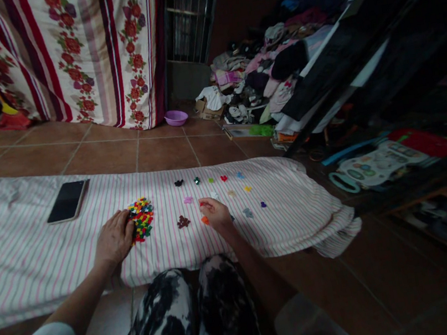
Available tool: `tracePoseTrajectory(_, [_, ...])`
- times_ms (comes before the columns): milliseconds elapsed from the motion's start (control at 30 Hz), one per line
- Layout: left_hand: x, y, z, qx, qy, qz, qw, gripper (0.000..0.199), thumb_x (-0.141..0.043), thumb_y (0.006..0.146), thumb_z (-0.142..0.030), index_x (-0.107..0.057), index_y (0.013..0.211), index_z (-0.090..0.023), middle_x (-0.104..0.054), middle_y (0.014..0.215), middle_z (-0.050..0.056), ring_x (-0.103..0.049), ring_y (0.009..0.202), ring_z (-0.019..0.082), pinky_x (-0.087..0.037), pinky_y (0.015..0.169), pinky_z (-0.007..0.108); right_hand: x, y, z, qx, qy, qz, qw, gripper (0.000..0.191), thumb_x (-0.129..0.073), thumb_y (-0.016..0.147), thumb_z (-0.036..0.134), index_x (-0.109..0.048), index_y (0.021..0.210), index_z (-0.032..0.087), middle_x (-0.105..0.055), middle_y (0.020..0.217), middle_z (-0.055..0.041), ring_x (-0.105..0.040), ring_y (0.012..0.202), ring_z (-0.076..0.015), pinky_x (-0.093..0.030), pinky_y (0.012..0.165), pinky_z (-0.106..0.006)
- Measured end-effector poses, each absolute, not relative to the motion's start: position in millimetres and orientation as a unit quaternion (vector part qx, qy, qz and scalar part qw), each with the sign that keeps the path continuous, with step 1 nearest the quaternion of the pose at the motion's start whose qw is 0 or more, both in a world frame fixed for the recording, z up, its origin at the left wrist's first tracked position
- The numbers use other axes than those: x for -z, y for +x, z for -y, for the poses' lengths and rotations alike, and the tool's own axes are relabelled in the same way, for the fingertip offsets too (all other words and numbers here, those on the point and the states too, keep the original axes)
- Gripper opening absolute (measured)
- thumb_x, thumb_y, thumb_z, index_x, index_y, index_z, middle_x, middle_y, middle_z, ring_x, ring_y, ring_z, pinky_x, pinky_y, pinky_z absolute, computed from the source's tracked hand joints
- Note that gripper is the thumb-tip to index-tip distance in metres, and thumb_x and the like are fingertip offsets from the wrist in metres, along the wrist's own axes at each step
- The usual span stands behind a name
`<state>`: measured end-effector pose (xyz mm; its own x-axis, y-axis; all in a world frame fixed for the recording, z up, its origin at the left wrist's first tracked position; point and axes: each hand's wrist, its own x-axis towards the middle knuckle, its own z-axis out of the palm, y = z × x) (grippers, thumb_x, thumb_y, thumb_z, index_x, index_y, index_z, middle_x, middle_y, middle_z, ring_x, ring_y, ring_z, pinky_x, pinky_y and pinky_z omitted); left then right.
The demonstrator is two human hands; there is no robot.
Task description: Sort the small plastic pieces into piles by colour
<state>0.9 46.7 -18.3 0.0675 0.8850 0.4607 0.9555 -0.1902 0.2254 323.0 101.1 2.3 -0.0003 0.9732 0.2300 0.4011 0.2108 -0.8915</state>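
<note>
My left hand lies flat with its fingers stretched out, touching the left side of a mixed pile of small coloured pieces. My right hand is closed in a pinch over the middle of the cloth, with a bit of red showing at its fingertips. Close under it are orange pieces and white pieces, partly covered. Brown pieces and pink-purple pieces lie to its left. Farther back sit black, dark green and red pieces in separate groups.
A phone lies on the striped cloth at the left. Grey pieces and dark blue pieces are at the right. Beyond stand a purple basin and a heap of clothes.
</note>
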Motion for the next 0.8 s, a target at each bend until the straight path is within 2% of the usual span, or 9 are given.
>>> tracePoseTrajectory(100, [18, 1, -46, 0.26, -0.724, 0.636, 0.068, 0.046, -0.029, 0.094, -0.039, -0.055, 0.122, -0.012, -0.063, 0.125, 0.015, -0.053, 0.125, 0.027, -0.042, 0.107, 0.046, -3, 325, -104, -0.3, -0.554, 0.623, 0.463, 0.025, -0.053, 0.075, 0.027, -0.067, 0.094, 0.02, -0.072, 0.089, -0.0041, -0.068, 0.078, -0.0165, -0.057, 0.075, -0.031])
tracePoseTrajectory(333, [14, 3, -46, 0.249, -0.721, 0.644, 0.063, 0.049, -0.027, 0.094, -0.04, -0.056, 0.121, -0.01, -0.064, 0.123, 0.016, -0.053, 0.125, 0.028, -0.043, 0.105, 0.046, -13, 354, -122, -0.251, -0.587, 0.618, 0.459, 0.017, -0.055, 0.073, 0.026, -0.064, 0.086, 0.019, -0.071, 0.079, -0.0037, -0.068, 0.074, -0.017, -0.056, 0.074, -0.03])
tracePoseTrajectory(600, [19, 0, -48, 0.251, -0.734, 0.627, 0.077, 0.046, -0.029, 0.094, -0.039, -0.057, 0.118, -0.012, -0.065, 0.122, 0.014, -0.054, 0.124, 0.027, -0.044, 0.106, 0.044, -18, 393, -154, -0.175, -0.647, 0.602, 0.433, 0.029, -0.049, 0.072, 0.016, -0.064, 0.097, 0.016, -0.072, 0.09, -0.0073, -0.068, 0.082, -0.0171, -0.053, 0.081, -0.031])
tracePoseTrajectory(800, [24, -3, -48, 0.256, -0.737, 0.62, 0.079, 0.044, -0.031, 0.094, -0.038, -0.055, 0.121, -0.014, -0.063, 0.124, 0.015, -0.054, 0.124, 0.028, -0.045, 0.105, 0.046, -13, 414, -178, -0.121, -0.686, 0.609, 0.38, 0.029, -0.046, 0.073, 0.012, -0.067, 0.092, 0.018, -0.072, 0.085, -0.0075, -0.068, 0.079, -0.0184, -0.052, 0.079, -0.029])
